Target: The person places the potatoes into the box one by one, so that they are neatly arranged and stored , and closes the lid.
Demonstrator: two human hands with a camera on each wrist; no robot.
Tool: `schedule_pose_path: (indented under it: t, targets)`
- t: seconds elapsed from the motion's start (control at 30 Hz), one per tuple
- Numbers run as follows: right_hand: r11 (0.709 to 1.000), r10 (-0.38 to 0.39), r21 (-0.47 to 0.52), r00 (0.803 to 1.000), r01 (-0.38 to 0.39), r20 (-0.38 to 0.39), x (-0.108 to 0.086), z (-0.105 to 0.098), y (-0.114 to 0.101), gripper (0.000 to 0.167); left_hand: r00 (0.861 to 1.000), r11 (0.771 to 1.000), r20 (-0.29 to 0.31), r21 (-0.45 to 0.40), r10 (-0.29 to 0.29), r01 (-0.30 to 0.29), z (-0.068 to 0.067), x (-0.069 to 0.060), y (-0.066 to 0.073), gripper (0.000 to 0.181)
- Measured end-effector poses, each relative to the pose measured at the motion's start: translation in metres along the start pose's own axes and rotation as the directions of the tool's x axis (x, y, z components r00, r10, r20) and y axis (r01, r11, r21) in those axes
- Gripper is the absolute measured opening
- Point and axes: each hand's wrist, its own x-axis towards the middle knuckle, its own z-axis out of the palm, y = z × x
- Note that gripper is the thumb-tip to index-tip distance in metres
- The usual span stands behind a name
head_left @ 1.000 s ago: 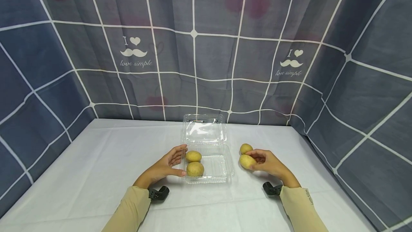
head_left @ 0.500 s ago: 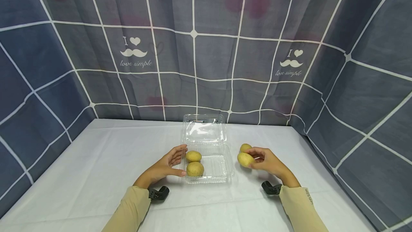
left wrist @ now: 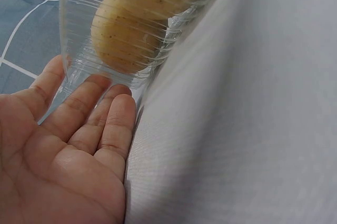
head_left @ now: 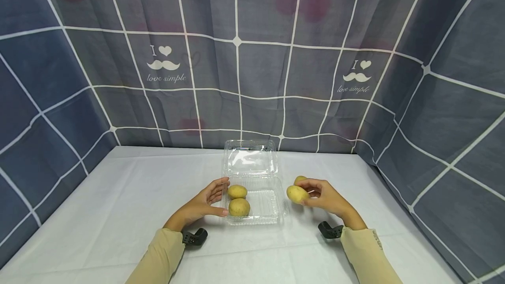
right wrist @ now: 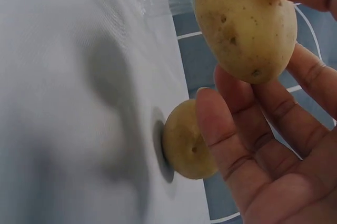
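Observation:
In the head view, a clear plastic clamshell container (head_left: 263, 203) stands with its lid raised at the back. Two potatoes lie along its left side, the front potato (head_left: 239, 207) larger than the back potato (head_left: 237, 191). My left hand (head_left: 203, 203) touches the container's left side, thumb near the front corner; the left wrist view shows its fingers (left wrist: 118, 121) nearly straight against the ribbed wall. Between thumb and fingertips my right hand (head_left: 325, 195) pinches a potato (right wrist: 247, 29), lifted off the table just right of the container. Behind that hand, another potato (right wrist: 187, 139) rests on the table, partly hidden.
A white cloth (head_left: 118, 214) covers the table. Behind and at both sides hangs a dark checked curtain (head_left: 260, 69). The raised clear lid (head_left: 250, 157) leans toward the back curtain.
My right hand has lifted the potato and moved it left, closer to the container. The left hand and the container have stayed in place.

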Motion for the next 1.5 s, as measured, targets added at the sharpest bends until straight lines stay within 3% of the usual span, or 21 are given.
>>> schedule_pose_path:
  t: [0.5, 1.1, 1.5]
  targets:
    - [0.998, -0.054, -0.040, 0.999, 0.054, 0.006, 0.005, 0.010, -0.009, 0.045, 1.000, 1.000, 0.001, 0.000, -0.003, 0.003, 0.000, 0.000, 0.001, 0.109]
    - [0.996, -0.087, 0.004, 0.996, 0.087, -0.006, 0.010, 0.024, -0.016, 0.043, 1.000, 1.000, 0.005, -0.017, -0.002, 0.002, 0.000, 0.000, 0.000, 0.108]
    - [0.997, -0.075, -0.010, 0.997, 0.075, -0.019, 0.014, 0.036, -0.020, 0.044, 1.000, 1.000, 0.005, -0.010, -0.014, 0.014, -0.001, 0.000, -0.001, 0.108]
